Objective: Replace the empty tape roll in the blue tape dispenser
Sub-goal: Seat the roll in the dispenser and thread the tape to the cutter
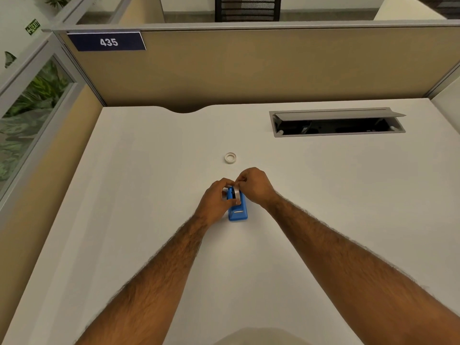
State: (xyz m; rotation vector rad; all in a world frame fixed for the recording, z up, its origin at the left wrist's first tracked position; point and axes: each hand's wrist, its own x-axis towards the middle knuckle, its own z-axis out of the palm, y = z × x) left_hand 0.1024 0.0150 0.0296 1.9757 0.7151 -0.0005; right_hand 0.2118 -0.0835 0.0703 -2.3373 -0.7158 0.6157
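Observation:
The blue tape dispenser stands on the white desk, its cutter end toward me. My left hand grips its left side. A tape roll sits in the top of the dispenser, with my right hand pinching it from above and to the right. My fingers hide most of that roll. A small white ring, an empty tape core, lies flat on the desk a little beyond my hands.
An open cable tray with a raised grey lid is set into the desk at the far right. Tan partition walls close the desk at the back and left. A label reads 435.

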